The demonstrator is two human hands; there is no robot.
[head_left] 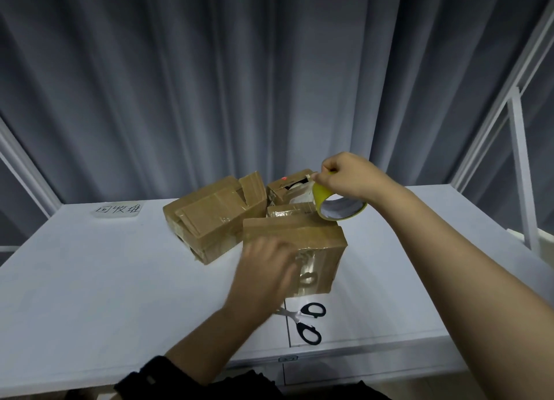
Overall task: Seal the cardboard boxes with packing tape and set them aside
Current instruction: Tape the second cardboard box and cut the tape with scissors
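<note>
A small cardboard box (317, 240) with shiny tape on its front face stands at the table's middle. My left hand (263, 270), blurred with motion, lies flat against the box's front left side, fingers spread. My right hand (347, 174) is raised behind the box and grips a yellow-edged roll of packing tape (338, 209), which hangs just above the box's far edge. A larger cardboard box (209, 216) lies tilted to the left. A third box (287, 186) with an open top sits behind, and a low fourth box (284, 211) shows in front of it.
Black-handled scissors (305, 321) lie open on the white table (105, 279), just in front of the small box. A handwritten label (118, 210) sits at the table's back left. Grey curtains hang behind, and a white window frame (521, 165) stands at the right.
</note>
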